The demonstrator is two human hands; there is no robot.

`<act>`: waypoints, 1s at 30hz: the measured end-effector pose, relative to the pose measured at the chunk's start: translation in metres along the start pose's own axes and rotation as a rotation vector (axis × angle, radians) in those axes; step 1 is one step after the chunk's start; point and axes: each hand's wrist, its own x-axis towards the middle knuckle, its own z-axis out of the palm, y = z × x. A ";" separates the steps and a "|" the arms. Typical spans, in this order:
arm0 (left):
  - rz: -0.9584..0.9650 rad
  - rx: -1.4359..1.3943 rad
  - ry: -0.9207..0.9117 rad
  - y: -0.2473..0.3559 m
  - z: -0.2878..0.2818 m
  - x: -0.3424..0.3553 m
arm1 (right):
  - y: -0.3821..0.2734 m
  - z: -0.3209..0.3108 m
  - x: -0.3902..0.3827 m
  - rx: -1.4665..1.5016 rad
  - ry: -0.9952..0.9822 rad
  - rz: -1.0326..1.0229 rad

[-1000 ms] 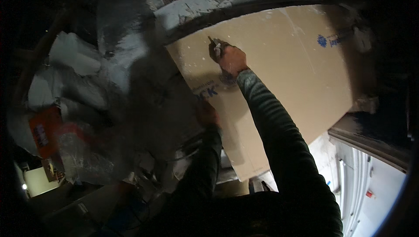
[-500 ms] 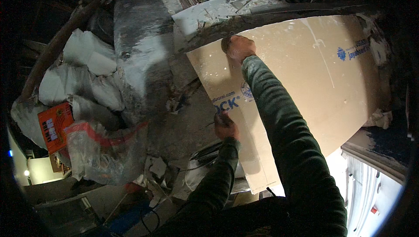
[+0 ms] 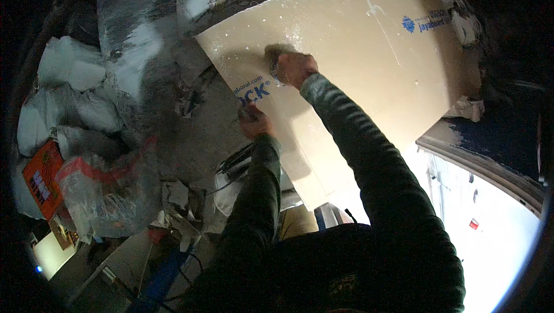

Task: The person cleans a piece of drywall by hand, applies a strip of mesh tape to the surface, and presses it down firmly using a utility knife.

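A large tan plasterboard sheet (image 3: 369,76) with blue print lies slanting across the middle and right. My left hand (image 3: 255,122) is closed around its left edge, just below the large blue lettering. My right hand (image 3: 295,69) is closed, held over the board beside a round blue print. Something small and dark seems to be in its fingers, but blur and shadow hide what it is. A faint straight line runs down the board from near that hand toward the near edge.
Stuffed white sacks (image 3: 69,65), an orange printed packet (image 3: 43,177) and a clear plastic bag with a red band (image 3: 112,197) lie at the left. A dusty grey slab (image 3: 130,42) stands behind. Debris and a blue strip (image 3: 158,278) lie below; bright light fills the lower right.
My right hand has come from the board's far edge toward me, down to the round print. My left hand stays at the left edge. The whole view has shifted.
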 end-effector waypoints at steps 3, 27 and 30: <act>-0.077 -0.210 0.001 -0.019 0.008 0.012 | 0.004 0.027 -0.035 -0.033 -0.096 0.073; 0.210 -0.605 0.010 -0.063 0.033 0.040 | 0.091 0.170 -0.449 -0.078 -0.842 0.501; 0.279 -0.379 -0.007 -0.015 0.026 0.002 | 0.123 0.136 -0.379 -0.201 -0.293 0.306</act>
